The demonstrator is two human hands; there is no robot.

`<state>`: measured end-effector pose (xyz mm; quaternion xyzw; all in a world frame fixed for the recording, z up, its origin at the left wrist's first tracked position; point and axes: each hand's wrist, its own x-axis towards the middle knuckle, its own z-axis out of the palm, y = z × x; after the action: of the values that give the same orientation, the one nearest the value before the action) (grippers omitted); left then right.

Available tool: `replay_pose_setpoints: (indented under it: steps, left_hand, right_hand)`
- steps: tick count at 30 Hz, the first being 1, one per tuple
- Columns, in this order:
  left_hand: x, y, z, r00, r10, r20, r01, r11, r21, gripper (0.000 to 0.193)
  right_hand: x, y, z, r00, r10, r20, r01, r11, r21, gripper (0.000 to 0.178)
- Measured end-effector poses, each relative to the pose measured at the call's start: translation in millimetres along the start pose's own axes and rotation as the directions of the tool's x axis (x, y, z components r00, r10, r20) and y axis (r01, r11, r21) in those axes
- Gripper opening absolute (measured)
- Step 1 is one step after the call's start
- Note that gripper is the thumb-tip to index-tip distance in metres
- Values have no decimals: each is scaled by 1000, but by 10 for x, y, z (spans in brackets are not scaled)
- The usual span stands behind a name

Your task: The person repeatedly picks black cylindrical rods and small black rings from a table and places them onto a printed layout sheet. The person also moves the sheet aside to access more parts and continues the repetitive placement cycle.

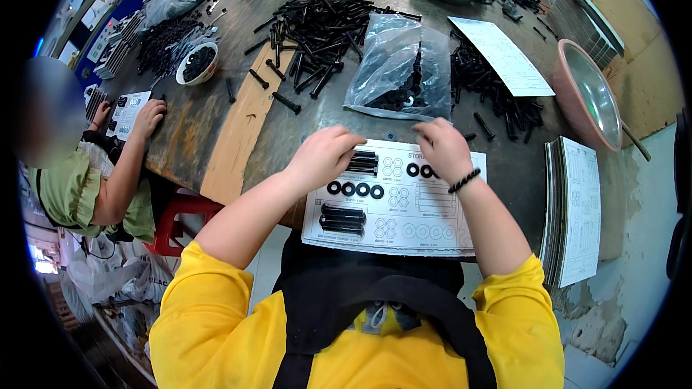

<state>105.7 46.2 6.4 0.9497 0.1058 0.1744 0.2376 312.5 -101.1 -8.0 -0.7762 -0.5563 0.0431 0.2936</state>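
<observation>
My left hand [326, 155] is at the upper left of a printed card [339, 237], its fingers bent together beside a row of black bolts [362, 165]. Over the card's upper right is my right hand [445, 150], fingers curled, close to black washers [413, 170]. Whatever either hand pinches is hidden. Lower on the card lie a row of black washers [348, 189] and a second group of black bolts [342, 219]. Just beyond the hands rests a clear plastic bag [382, 72] with small dark parts inside.
Loose black bolts [324, 36] are heaped behind. To the right stand a pink-rimmed basin [587, 94] and a stack of cards [573, 209]; another sheet [504, 57] lies on bolts. A bowl [197, 64] is at left, near a co-worker's hand [149, 117].
</observation>
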Motion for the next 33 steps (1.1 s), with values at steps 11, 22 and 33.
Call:
replay_pose_setpoints:
  steps: [11,22,33]
  left_hand:
    - [1220,-577,697,991,-46,-122,59,993,103,35]
    - [1349,-431,505,999,14,-39,1,934,357,33]
    - [1334,-565,614,974,-191,-118,207,969,137,16]
  right_hand:
    - [833,190,358,973,217,-79,-227,962,-153,41]
    - [902,356,443,998,35,-49,-44,978,-204,31]
    - [957,473,336,915,396,80,-386,800,459,24]
